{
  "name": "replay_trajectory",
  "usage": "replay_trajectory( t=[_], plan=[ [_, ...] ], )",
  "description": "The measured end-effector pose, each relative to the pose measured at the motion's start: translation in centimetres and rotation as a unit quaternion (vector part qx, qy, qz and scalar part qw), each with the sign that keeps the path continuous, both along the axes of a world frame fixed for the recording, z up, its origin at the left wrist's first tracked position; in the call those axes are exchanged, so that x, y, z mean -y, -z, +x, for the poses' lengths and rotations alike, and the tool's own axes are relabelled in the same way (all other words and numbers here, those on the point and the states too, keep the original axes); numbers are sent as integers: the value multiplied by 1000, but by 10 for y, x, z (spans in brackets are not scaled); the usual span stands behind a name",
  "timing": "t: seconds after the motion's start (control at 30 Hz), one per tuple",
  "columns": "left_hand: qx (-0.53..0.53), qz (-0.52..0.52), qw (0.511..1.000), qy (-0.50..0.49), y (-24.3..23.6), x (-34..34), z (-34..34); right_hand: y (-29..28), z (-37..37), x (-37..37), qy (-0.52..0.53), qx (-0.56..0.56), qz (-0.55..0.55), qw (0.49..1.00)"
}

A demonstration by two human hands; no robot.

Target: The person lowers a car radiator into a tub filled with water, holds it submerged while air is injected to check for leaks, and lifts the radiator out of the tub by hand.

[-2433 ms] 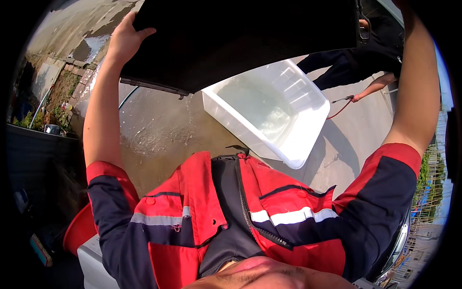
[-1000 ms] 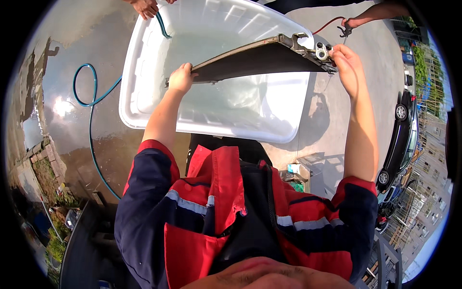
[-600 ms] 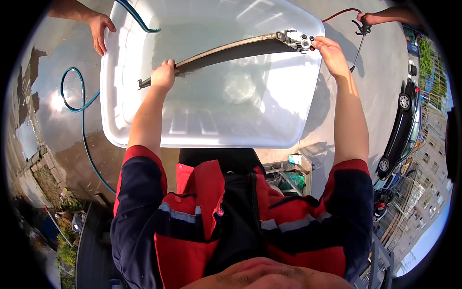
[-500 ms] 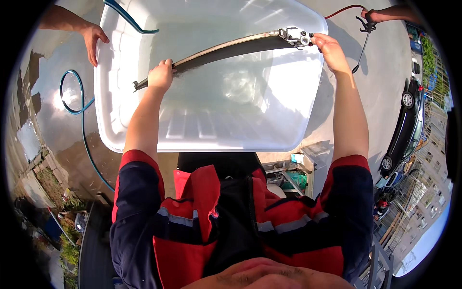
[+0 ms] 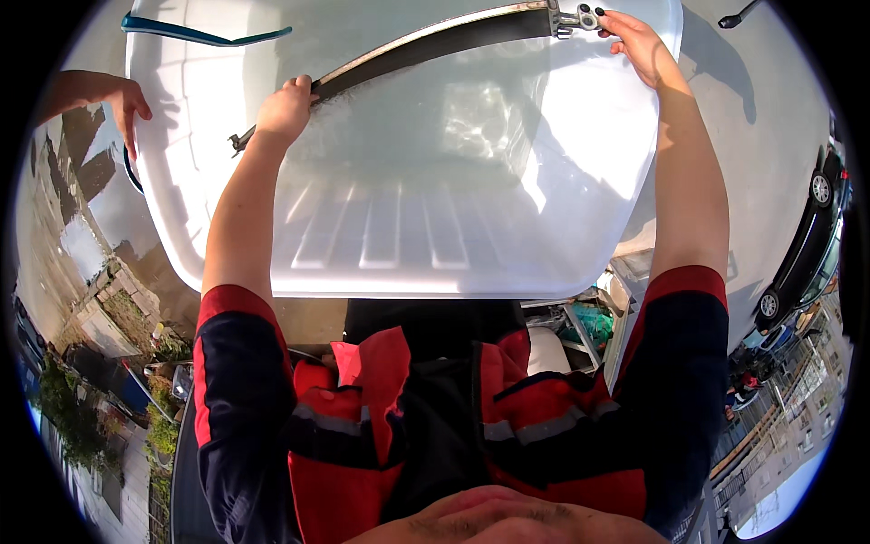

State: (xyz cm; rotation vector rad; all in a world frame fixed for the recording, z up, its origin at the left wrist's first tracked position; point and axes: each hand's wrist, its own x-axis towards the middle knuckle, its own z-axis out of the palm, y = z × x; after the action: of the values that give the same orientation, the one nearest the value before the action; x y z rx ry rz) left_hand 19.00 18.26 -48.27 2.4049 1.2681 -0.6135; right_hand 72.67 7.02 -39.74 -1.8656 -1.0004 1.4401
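A long, curved, dark strip (image 5: 435,53) with a pale upper edge slants over a white tub (image 5: 381,279), its right end higher in the picture. My left hand (image 5: 285,111) is closed round it near its narrow left end, where a small hooked tip sticks out. On the right end sits a metal fitting (image 5: 566,18) with round, dark-centred parts. The fingers of my right hand (image 5: 636,45) pinch that fitting's outer end. Shallow clear water (image 5: 408,136) lies in the tub beneath the strip. The strip's exact kind I cannot make out.
Another person's hand (image 5: 125,104) rests on the tub's left rim. A teal hose (image 5: 195,34) reaches over the tub's far left side. A dark nozzle tip (image 5: 730,21) shows at the upper right. Behind the tub's near right corner stand a metal frame and a green bag (image 5: 594,322).
The view has shifted, with tub and strip sitting higher in the picture. Both hands still hold the strip. The other person's hand with the spray wand at upper right has left view.
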Motion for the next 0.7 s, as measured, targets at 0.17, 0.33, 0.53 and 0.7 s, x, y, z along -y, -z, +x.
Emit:
replay_trajectory(
  t=[0.17,0.33,0.53,0.7],
  plan=[
    [-24,-5,1000,14,-3,-2,7,31,9,-3,0,-29,-44,999],
    [-48,-4,999,17,-3,1,5,55,11,2,2,-104,-69,992],
    [-50,-2,999,21,26,18,-11,139,5,17,172,-138,-154,963],
    [-63,5,998,18,7,-28,9,121,-11,-11,67,-244,23,967]
  ],
)
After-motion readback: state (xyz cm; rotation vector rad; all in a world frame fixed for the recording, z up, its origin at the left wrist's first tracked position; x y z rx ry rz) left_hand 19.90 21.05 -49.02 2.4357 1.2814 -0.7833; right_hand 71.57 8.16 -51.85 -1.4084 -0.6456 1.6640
